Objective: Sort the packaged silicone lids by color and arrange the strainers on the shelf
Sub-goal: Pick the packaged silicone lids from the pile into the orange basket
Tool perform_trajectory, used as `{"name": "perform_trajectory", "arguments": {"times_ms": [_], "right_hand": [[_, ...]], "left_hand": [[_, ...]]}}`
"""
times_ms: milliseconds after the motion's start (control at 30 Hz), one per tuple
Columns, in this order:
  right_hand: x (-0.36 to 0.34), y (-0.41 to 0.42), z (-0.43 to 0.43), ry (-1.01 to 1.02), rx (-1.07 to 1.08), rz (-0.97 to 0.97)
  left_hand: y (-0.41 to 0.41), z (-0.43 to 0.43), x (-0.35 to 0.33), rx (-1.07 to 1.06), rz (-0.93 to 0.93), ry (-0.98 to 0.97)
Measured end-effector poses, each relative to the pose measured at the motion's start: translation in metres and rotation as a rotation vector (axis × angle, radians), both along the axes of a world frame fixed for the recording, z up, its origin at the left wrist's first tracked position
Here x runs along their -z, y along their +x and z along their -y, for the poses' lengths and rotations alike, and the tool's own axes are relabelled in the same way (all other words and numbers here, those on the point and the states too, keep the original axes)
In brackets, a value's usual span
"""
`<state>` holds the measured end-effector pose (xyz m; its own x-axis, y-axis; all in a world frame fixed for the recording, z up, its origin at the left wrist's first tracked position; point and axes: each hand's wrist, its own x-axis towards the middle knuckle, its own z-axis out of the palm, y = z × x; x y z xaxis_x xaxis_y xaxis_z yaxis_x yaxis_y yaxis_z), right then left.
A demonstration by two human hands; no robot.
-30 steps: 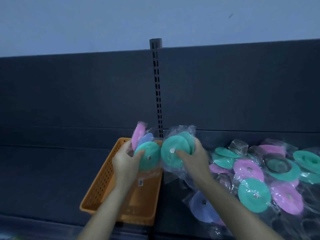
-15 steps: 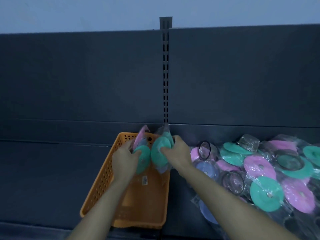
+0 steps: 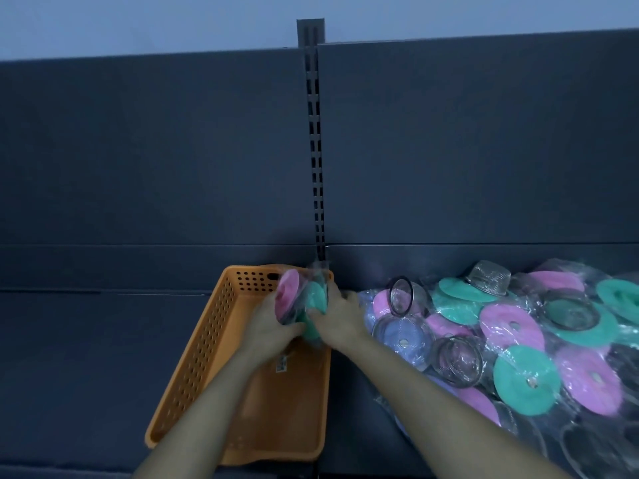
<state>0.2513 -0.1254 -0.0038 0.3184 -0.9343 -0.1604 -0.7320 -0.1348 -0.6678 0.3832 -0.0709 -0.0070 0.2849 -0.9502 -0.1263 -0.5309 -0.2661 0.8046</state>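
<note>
On shelf (image 3: 86,340), orange basket (image 3: 193,357) near front edge; lid pile (image 3: 518,340) just right. Gripping packaged lids (image 3: 289,294) upright over basket far end: left hand (image 3: 273,326), right hand (image 3: 340,319).

No text can be read; the small sticker (image 3: 281,366) inside the orange basket (image 3: 193,357) is too blurred

- left hand (image 3: 273,328) is curling its fingers round the packaged lids (image 3: 288,295)
- right hand (image 3: 340,319) is gripping the same bundle, pretty much touching the left one
- left forearm (image 3: 207,402) and right forearm (image 3: 432,392) are angling in toward each other
</note>
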Motion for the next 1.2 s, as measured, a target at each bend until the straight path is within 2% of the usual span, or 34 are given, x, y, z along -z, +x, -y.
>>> {"name": "perform_trajectory", "arguments": {"times_ms": [67, 167, 233, 300, 400, 467, 633, 800, 933, 1000, 1100, 1200], "right_hand": [[-0.004, -0.007, -0.006, 0.102, 0.0, 0.242], [-0.012, -0.025, -0.013, 0.04, -0.034, 0.363], [-0.02, -0.041, -0.015, 0.0, -0.008, 0.355], [-0.027, -0.063, -0.014, -0.103, 0.044, 0.304], [-0.038, -0.102, -0.016, -0.275, 0.087, 0.228], [-0.042, -0.133, -0.02, -0.354, 0.09, 0.167], [-0.032, -0.202, -0.035, -0.406, 0.139, 0.062], [-0.011, -0.253, -0.044, -0.408, 0.154, -0.094], [0.006, -0.28, -0.048, -0.361, 0.114, -0.23], [0.013, -0.289, -0.048, -0.364, 0.049, -0.294], [0.021, -0.298, -0.045, -0.336, 0.015, -0.324], [0.028, -0.3, -0.043, -0.285, -0.001, -0.346]], "left_hand": [[-0.004, -0.005, -0.005, -0.018, -0.006, -0.068], [-0.013, -0.011, -0.01, -0.092, 0.147, -0.117], [-0.022, -0.018, -0.015, -0.101, 0.273, -0.217], [-0.033, -0.024, -0.023, -0.015, 0.405, -0.335], [-0.055, -0.028, -0.031, 0.137, 0.514, -0.39], [-0.073, -0.028, -0.034, 0.2, 0.53, -0.406], [-0.117, -0.026, -0.025, 0.369, 0.475, -0.443], [-0.162, -0.027, -0.002, 0.547, 0.391, -0.262], [-0.176, -0.028, 0.017, 0.752, 0.33, 0.101], [-0.178, -0.034, 0.026, 0.822, 0.347, 0.215], [-0.18, -0.038, 0.032, 0.761, 0.36, 0.259], [-0.195, -0.045, 0.035, 0.641, 0.494, 0.223]]}}
